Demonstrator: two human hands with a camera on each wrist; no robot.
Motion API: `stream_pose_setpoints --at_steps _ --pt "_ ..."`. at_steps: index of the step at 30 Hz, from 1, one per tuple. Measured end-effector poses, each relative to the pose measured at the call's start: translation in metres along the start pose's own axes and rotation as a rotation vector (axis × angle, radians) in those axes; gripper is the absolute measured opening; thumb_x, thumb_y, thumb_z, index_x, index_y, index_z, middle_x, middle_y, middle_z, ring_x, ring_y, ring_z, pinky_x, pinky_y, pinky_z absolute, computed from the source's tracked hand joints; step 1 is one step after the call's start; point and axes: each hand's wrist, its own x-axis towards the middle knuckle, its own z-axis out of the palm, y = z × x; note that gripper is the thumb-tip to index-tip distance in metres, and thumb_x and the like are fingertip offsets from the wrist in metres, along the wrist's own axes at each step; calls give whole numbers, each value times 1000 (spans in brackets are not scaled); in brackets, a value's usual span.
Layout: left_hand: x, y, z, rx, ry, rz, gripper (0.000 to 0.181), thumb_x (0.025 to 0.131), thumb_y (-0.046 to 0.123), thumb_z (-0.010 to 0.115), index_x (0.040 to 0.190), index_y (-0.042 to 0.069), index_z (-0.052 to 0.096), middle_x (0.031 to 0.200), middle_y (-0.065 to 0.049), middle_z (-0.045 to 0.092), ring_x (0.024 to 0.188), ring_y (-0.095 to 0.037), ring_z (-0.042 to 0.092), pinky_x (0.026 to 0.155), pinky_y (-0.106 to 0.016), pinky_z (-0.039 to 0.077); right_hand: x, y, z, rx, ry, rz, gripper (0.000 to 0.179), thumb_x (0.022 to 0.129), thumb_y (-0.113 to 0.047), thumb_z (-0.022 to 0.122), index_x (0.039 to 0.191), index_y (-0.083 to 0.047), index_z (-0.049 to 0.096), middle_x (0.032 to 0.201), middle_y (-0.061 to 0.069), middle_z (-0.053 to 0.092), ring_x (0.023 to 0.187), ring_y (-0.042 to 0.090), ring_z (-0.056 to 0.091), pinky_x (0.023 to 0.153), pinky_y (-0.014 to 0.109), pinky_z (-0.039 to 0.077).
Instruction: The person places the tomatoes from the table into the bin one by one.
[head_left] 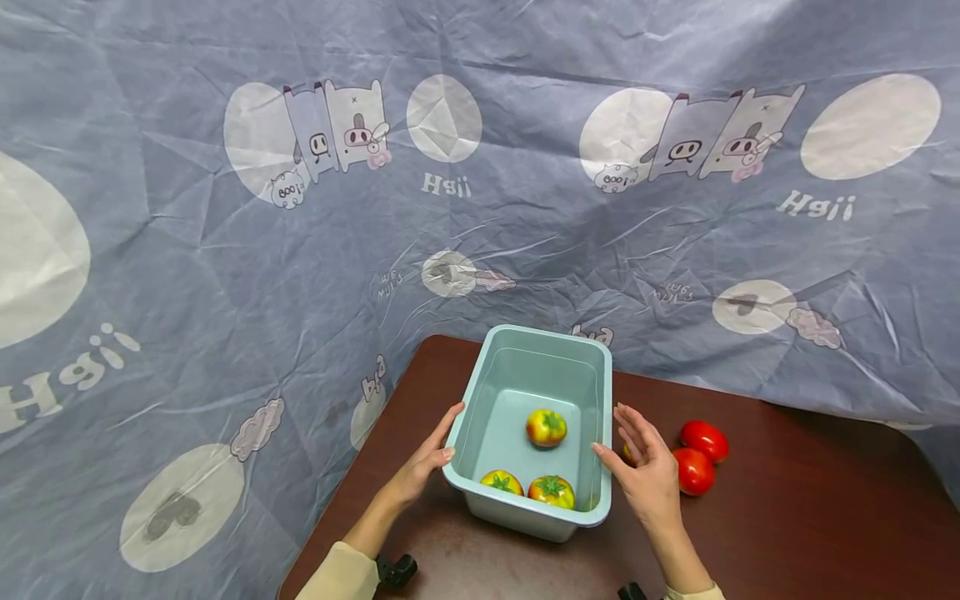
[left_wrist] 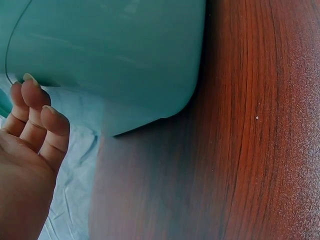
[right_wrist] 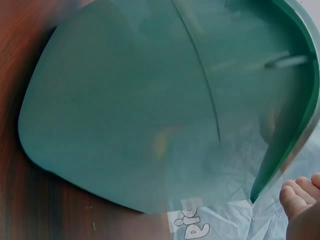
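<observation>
A pale green plastic bin (head_left: 487,454) rests on the brown table. Inside lie three yellow-red tomatoes with green tops: one in the middle (head_left: 546,428), two by the near wall (head_left: 552,491). My left hand (head_left: 412,475) is at the bin's left rim, thumb at the edge; in the left wrist view its loosely bent fingers (left_wrist: 34,92) are by the outer wall. On the other side, my right hand (head_left: 648,479) has its thumb over the right rim and its fingers outside. The right wrist view shows those fingers (right_wrist: 300,195) apart from the bin.
Right of my right hand lie two red tomatoes (head_left: 694,472) on the table (head_left: 810,500). Something yellow peeks out behind that hand, mostly hidden. A grey-blue printed cloth (head_left: 525,208) hangs around the table's back and left edges.
</observation>
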Motion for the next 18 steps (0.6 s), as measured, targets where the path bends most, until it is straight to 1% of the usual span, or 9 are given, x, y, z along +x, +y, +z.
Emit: stream_pose_setpoints --at_steps 3,5,7,10,12,14,15,17,18 --pt "0 -1 0 -9 -2 3 66 90 12 31 149 10 3 151 -16 8 126 -41 24 94 -28 34 -1 3 -6 71 17 61 67 71 2 74 133 -7 48 132 14 51 114 3 54 87 12 42" --pt "-1 -1 0 -16 -2 5 66 90 12 31 149 10 3 150 -18 9 122 -44 26 92 -29 35 0 7 -10 137 40 101 63 73 4 71 131 -3 48 130 10 54 112 3 56 86 11 43" --pt "-1 -2 0 -17 -3 2 65 90 13 31 149 10 3 148 -19 12 116 -45 31 87 -29 38 1 13 -16 169 75 139 57 76 3 69 130 0 49 125 3 57 110 3 57 85 11 44" --pt "-1 -2 -1 -14 -5 -11 66 90 14 31 149 11 3 147 -19 14 112 -39 38 80 -28 42 3 25 -26 158 151 213 51 79 -5 68 127 1 51 118 -4 61 106 1 58 82 9 44" --pt "-2 -3 -1 -11 -9 -23 66 90 16 31 149 12 3 146 -20 16 106 -35 43 69 -27 45 4 33 -35 128 203 269 49 80 -12 69 126 -1 53 116 -6 62 104 -1 59 79 6 43" --pt "-2 -3 -2 -14 -12 -28 66 90 16 32 149 13 3 147 -19 15 107 -32 42 68 -28 45 6 40 -43 94 245 323 50 79 -17 71 125 -6 55 117 -6 62 101 -4 58 77 4 43" --pt "-2 -3 -2 -15 -12 -32 66 90 17 32 149 14 3 147 -19 15 104 -32 44 64 -27 45 6 43 -47 87 261 344 51 78 -19 72 124 -7 55 116 -6 62 100 -5 58 76 3 42" --pt "-2 -3 -2 -14 -6 -26 66 90 16 32 149 13 3 148 -18 14 102 -37 43 59 -27 44 8 49 -53 67 282 365 52 77 -21 73 124 -8 56 116 -7 62 99 -6 58 75 3 43" --pt "-1 -3 -2 -15 -3 -22 66 90 16 32 149 13 3 148 -17 13 105 -39 41 64 -27 44 8 51 -56 63 292 377 53 76 -22 74 124 -9 56 115 -8 62 98 -7 58 75 3 43"
